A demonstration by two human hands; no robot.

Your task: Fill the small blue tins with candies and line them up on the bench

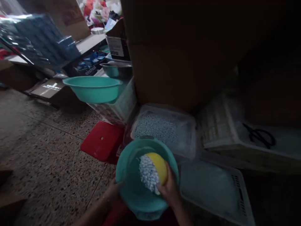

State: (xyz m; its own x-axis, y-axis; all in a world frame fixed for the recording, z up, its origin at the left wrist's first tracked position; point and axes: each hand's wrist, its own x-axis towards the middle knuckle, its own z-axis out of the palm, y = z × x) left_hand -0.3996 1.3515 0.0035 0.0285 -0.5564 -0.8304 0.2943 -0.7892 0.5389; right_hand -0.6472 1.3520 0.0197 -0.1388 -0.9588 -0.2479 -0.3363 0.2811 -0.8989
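A teal plastic basin (131, 188) is at the lower middle, directly in front of me. My left hand (113, 190) grips its left rim, with the fingers partly hidden. Inside the basin, my right hand (168, 186) is closed on the edge of a small yellow bowl (160, 164). The bowl is tipped toward the left. Small whitish-blue pellets (148, 172) fill its mouth; whether some are spilling out is unclear. Just beyond the basin stands a clear plastic bin (190, 138) with similar loose pellets (155, 125) spread over its bottom.
A red stool (103, 139) stands on the speckled floor (58, 135) to the left. Behind it, a wide teal basin (94, 89) rests on a crate (122, 103). Black scissors (261, 136) lie at the right, above a translucent lid or tray (211, 188). Large cardboard (183, 62) rises behind.
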